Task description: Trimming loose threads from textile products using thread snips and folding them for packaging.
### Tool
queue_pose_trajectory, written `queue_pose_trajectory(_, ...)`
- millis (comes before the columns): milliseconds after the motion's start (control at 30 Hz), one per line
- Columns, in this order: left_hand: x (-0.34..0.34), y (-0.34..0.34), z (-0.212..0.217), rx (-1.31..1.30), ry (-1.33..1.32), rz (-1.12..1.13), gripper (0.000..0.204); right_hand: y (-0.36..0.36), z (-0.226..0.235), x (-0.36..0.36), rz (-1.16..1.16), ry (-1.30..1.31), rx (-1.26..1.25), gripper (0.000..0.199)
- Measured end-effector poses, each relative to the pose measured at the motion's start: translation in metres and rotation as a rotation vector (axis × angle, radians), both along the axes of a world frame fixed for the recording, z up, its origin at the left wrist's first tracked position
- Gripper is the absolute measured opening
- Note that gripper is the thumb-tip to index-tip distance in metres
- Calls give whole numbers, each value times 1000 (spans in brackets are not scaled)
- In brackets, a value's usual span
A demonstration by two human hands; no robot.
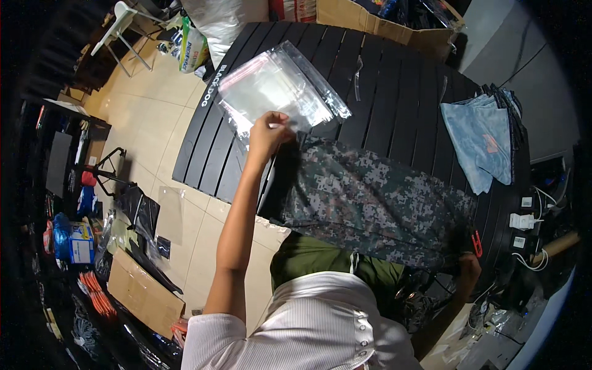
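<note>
A camouflage cloth piece (370, 197), patterned in dark grey and green, is spread between my hands along the near side of the black slatted table (401, 92). My left hand (266, 139) is closed in a pinch at its dark upper left corner, right beside a stack of clear plastic bags (265, 86). In shadow at the cloth's lower right end, my right hand (470, 271) is closed on the edge, its fingertips partly hidden. Just above that hand lies a small red tool (476, 243), apparently thread snips.
Folded light-blue denim-like cloth (478, 142) lies at the table's right side. White plugs and cables (524, 221) sit beyond the right edge. An open cardboard box (382, 28) stands behind the table. Left on the floor are a tripod-like stand (111, 172) and flat cardboard (145, 290).
</note>
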State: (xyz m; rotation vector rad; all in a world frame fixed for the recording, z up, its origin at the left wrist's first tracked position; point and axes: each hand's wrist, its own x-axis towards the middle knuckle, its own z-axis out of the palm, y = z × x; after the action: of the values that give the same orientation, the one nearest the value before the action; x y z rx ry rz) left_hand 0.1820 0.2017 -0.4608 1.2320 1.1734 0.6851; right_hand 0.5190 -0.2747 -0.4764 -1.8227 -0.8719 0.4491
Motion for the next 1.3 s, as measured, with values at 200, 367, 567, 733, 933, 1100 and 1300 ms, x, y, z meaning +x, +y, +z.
queue_pose_trajectory(200,-31,-63,64,437,187,-702,19,-7,6,4,29,-24,-105,10)
queue_pose_trajectory(367,-73,-109,60,569,427,-881,30,9,13,-6,56,-51,52,8)
queue_pose_trajectory(567,-79,-100,55,592,295,-649,16,-10,13,26,-225,-275,-65,13)
queue_pose_trajectory(733,-72,-82,95,607,-284,-200,8,53,92,37,-286,-167,347,14)
queue_pose_trajectory(933,-24,-50,124,490,-607,119,9,63,169,25,-279,27,580,13)
queue_pose_trajectory(1100,-20,-56,147,467,-658,225,7,53,179,24,-143,69,830,31)
queue_pose_trajectory(1300,-43,-31,132,305,-622,-41,25,68,171,35,-100,169,759,34)
